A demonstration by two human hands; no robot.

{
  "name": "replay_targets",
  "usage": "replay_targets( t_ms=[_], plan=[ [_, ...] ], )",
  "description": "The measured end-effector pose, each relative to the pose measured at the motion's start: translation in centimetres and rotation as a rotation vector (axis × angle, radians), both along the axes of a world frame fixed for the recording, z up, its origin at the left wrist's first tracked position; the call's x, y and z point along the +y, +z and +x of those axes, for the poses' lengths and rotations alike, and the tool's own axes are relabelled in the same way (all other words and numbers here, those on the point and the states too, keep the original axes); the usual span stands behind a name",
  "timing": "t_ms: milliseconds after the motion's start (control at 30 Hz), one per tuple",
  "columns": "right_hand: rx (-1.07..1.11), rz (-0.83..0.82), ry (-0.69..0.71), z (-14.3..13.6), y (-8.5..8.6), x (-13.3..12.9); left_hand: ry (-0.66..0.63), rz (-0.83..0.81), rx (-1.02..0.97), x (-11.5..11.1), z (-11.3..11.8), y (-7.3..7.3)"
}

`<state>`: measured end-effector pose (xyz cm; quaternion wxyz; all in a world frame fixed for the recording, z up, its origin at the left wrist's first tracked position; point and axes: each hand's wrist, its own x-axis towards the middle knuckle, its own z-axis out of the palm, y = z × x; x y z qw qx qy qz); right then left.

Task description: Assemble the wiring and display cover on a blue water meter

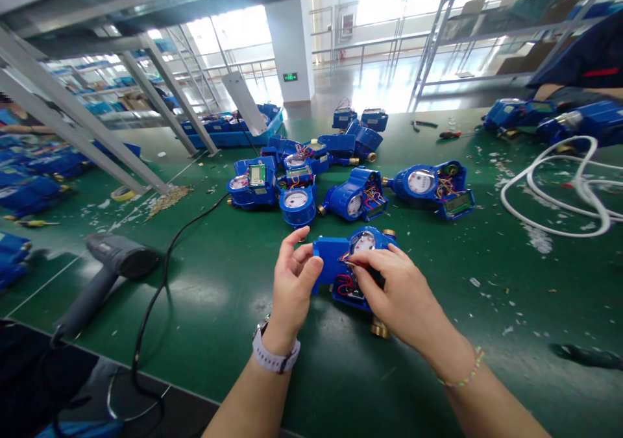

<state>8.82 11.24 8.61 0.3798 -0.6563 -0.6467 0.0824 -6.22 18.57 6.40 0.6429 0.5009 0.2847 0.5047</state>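
Left hand (293, 279): index finger raised and spread from the thumb, other fingers partly curled. Thumb tip is at the outer edge of an open blue cover (331, 259); cannot tell whether the fingers behind clamp it.

Right hand (402, 292): thumb and index finger pinch thin wires (347, 261) at the cover's inner side; remaining fingers are partly hidden.

Water meter (361, 232): on the green bench (219, 334), between the two hands, partly under the right fingers. Round dial (363, 242) lies just beyond the right fingertips; looped red wires (345, 285) sit in the housing, nearer the wearer. One brass fitting (379, 327) projects below the right thumb.

Beyond both hands: more blue meters, several with wiring exposed, including one (419, 182) ahead and right of the right fingers. Well left of the left fingers: heat gun (117, 256), with a black cable (168, 250) between. Far right of the right fingers: coiled white tubing (506, 204).
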Motion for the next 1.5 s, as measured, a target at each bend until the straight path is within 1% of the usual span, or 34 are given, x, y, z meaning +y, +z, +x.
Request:
replay_targets(
  t_ms=[167,267,433,667,833,933,1033,1200,1367,1500],
  plan=[
    [-0.060,0.026,-0.077,-0.5,-0.1,0.2,-0.015,0.001,0.013,0.0,0.0,0.1],
    [-0.056,0.037,-0.056,-0.3,-0.4,0.2,-0.013,-0.001,0.031,0.0,0.1,0.1],
    [0.019,0.003,-0.033,0.3,-0.4,-0.1,-0.009,-0.019,0.036,0.0,0.1,0.2],
    [0.099,-0.001,-0.011,0.9,-0.1,-0.8,-0.030,-0.043,0.015,-0.1,0.1,0.0],
    [0.105,-0.051,0.012,1.0,0.3,-1.4,-0.007,-0.017,0.012,-0.1,0.1,0.1],
    [0.089,-0.051,0.026,1.0,0.4,-1.6,0.015,-0.002,0.010,-0.1,0.1,0.1],
    [0.080,-0.027,0.014,1.0,0.3,-1.8,0.019,0.010,-0.018,-0.2,0.1,0.1],
    [0.049,0.006,-0.023,1.0,0.3,-1.9,-0.017,0.007,-0.035,-0.4,0.2,0.0],
    [-0.073,0.148,-0.077,0.4,0.2,-1.2,-0.060,0.055,-0.070,-1.1,0.6,-0.1],
    [-0.146,0.229,-0.098,0.3,-0.1,-0.7,-0.020,0.121,-0.032,-1.7,0.7,-0.1]
  ],
)
